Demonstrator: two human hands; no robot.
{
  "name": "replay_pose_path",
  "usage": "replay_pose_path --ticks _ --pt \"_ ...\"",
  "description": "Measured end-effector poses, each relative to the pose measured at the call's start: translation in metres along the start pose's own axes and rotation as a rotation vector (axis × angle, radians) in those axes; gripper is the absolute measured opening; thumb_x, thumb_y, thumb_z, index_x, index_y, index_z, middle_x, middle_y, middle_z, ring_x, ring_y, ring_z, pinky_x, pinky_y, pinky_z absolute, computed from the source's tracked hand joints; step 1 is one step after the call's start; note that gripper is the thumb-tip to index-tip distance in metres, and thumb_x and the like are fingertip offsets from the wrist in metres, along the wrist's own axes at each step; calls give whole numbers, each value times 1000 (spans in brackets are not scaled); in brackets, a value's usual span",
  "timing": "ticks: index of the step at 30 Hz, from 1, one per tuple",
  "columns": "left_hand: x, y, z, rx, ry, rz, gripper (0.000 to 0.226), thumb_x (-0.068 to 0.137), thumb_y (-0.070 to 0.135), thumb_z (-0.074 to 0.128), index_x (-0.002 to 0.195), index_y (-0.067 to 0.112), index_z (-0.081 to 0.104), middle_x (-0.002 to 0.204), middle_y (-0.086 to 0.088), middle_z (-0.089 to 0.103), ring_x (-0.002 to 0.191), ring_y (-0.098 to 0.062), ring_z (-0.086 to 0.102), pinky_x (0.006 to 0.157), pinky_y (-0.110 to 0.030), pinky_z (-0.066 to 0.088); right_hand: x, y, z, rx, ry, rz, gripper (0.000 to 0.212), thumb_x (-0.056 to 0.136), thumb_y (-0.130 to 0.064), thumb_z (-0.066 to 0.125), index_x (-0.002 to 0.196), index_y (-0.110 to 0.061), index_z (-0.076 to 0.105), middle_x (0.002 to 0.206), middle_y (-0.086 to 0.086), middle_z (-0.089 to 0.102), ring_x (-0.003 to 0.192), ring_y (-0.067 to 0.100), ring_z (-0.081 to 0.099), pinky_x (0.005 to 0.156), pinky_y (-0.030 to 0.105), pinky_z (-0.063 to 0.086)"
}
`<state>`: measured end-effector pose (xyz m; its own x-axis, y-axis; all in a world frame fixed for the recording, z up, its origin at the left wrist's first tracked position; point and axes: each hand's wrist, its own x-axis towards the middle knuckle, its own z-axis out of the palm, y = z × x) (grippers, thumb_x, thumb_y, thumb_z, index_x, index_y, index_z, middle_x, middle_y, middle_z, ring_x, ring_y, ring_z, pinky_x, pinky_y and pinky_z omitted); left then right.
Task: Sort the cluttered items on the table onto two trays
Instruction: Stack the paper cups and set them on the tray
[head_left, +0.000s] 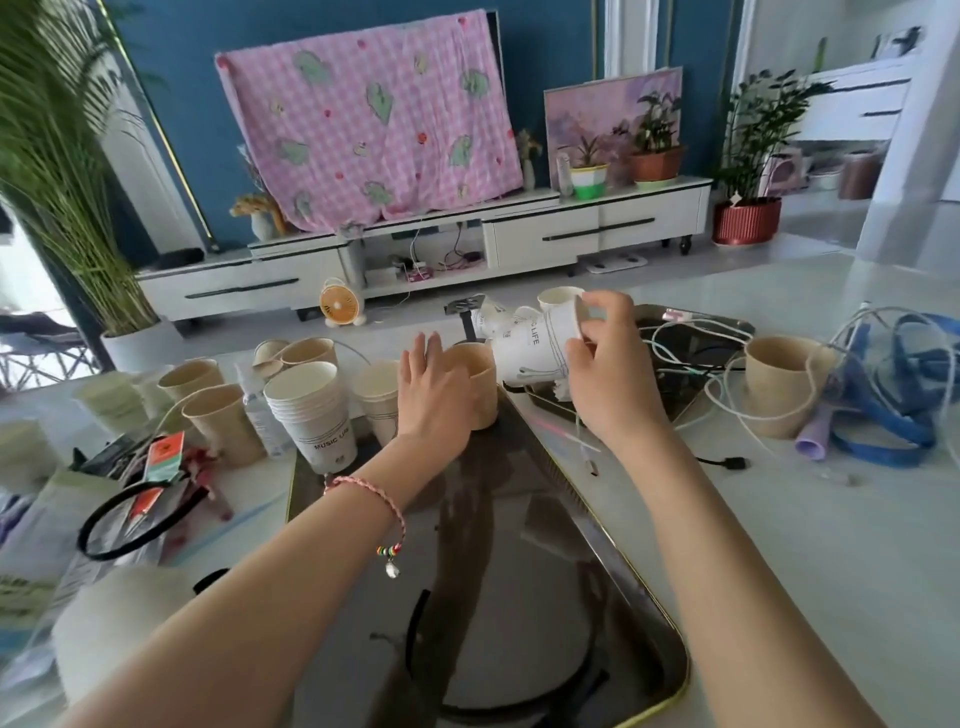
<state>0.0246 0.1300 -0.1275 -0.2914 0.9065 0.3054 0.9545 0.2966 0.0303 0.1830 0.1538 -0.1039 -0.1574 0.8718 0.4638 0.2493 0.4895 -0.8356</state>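
A dark mirror-like tray (613, 597) lies in front of me. On its far end stand a stack of white paper cups (317, 415), another white cup (378, 400) and a tan paper cup (480, 379). My left hand (434, 395) wraps around the tan cup's left side. My right hand (602, 364) grips a white printed cup (530, 348), tilted on its side above the tray's far corner. A second tray (727, 327) at the back right holds tangled white cables (691, 358).
Several tan cups (218, 415) stand at the left with black headbands (135, 519) and packets. At the right are a tan cup (779, 384), blue straps (893, 395) and a purple handle (811, 441). A black headband (519, 706) lies on the near tray.
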Motion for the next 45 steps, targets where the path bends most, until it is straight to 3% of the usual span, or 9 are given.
replay_pose_path --ticks 2,6,16,21,25,29,37,41,45 --pt "-2 0 0 4 14 -11 47 92 10 47 138 13 40 156 -15 3 144 -33 -8 116 -44 -2 -4 0 6 -48 -8 -45 31 94 -1 41 125 -7 42 123 12 58 115 24 54 83 25 45" --pt "-18 -15 -6 -88 105 2 57 92 9 42 145 14 22 157 -12 3 144 -29 -9 116 -41 -2 -14 -6 21 -87 -18 -156 21 93 -2 48 113 -5 52 107 4 63 105 18 59 71 6 37" --pt "-63 -69 -40 -534 380 -76 50 81 -2 42 130 5 41 137 -10 43 129 -24 33 103 -29 26 17 -56 118 -277 -313 -338 17 92 -3 46 106 -11 51 102 10 64 94 26 59 80 44 48" --pt "-69 -76 -34 -510 324 -34 54 81 -5 42 133 7 40 141 -9 41 131 -23 31 106 -29 24 12 -43 136 -621 -507 -363 32 91 1 37 118 -11 49 102 3 55 92 20 50 62 25 29" --pt "-69 -68 -34 -503 266 -10 57 80 -5 42 136 8 37 143 -10 38 133 -25 28 108 -32 23 6 -34 139 -635 -526 -484 34 91 -5 45 124 -12 53 125 5 56 122 22 46 101 28 33" --pt "-64 -55 -42 -463 177 41 61 86 1 44 143 13 27 148 -6 31 136 -22 23 109 -35 22 7 -19 85 -361 -243 -287 37 92 -2 45 128 -7 52 127 12 56 120 25 48 102 36 38" --pt "-56 20 -35 -471 106 180 47 86 4 42 132 12 42 141 -6 40 129 -25 31 104 -34 28 1 69 -97 -804 205 -21 15 87 -3 54 100 -2 61 104 19 61 96 35 56 77 36 40" --pt "-56 64 -29 -441 32 253 46 90 7 42 135 13 38 145 -3 34 132 -22 26 104 -32 26 12 83 -123 -1047 -8 149 28 94 -16 46 119 -8 56 120 14 59 106 31 57 78 35 42" --pt "-57 75 -24 -421 -3 278 47 91 9 42 137 15 36 146 -2 32 135 -21 23 106 -32 24 24 82 -134 -1105 -90 241 21 92 -12 46 107 -11 62 107 15 64 97 33 60 67 29 35"
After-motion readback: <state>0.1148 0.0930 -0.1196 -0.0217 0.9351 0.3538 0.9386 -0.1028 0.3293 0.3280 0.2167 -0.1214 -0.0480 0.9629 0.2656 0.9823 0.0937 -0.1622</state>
